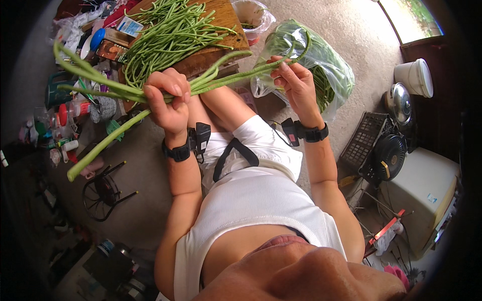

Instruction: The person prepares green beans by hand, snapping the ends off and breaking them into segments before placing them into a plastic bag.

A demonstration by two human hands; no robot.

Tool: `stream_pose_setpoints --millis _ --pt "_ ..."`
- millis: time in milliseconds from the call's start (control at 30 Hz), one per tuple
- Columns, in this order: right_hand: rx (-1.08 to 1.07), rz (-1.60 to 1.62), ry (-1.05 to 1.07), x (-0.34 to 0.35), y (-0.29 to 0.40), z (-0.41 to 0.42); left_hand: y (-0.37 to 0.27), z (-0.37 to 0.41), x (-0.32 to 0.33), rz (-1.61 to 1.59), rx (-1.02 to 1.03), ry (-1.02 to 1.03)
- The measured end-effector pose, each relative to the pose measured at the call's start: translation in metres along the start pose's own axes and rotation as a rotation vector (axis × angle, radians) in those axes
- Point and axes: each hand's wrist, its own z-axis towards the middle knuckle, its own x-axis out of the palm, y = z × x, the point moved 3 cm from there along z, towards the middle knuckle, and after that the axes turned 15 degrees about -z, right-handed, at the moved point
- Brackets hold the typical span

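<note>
My left hand [167,98] is closed around several long green yardlong beans [229,78], whose ends stick out on both sides of the fist. One thick bean end slants down to the lower left. At the right, the thumb and fingers of my right hand [295,81] pinch the same beans near their far, curved ends. Beyond my left hand, a loose heap of yardlong beans [173,37] lies on a wooden table [226,41]. A clear plastic bag [339,71] full of beans stands behind my right hand, partly hidden by it.
A lined bucket [252,17] stands beside the table. Jars, a stone mortar [102,109] and other clutter crowd the left. A black stool or rack [107,192] is on the floor at left. A white bucket [414,78], black crate [363,139] and fan [389,157] are at right.
</note>
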Motion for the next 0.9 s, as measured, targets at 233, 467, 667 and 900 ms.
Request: stream_pose_setpoints --millis 233,467,667,900 --pt "0.078 0.21 0.024 -0.007 -0.01 -0.001 -0.008 0.006 0.001 -0.113 0.096 0.016" --pt "-0.032 -0.288 -0.235 -0.035 -0.016 -0.001 -0.013 0.018 -0.011 -0.473 0.155 -0.015" --pt "-0.167 -0.42 -0.336 -0.025 -0.003 -0.005 -0.01 0.02 -0.022 -0.746 0.183 -0.186" --pt "0.211 -0.076 0.562 0.029 0.003 -0.026 -0.002 0.023 -0.008 -0.606 0.178 -0.175"
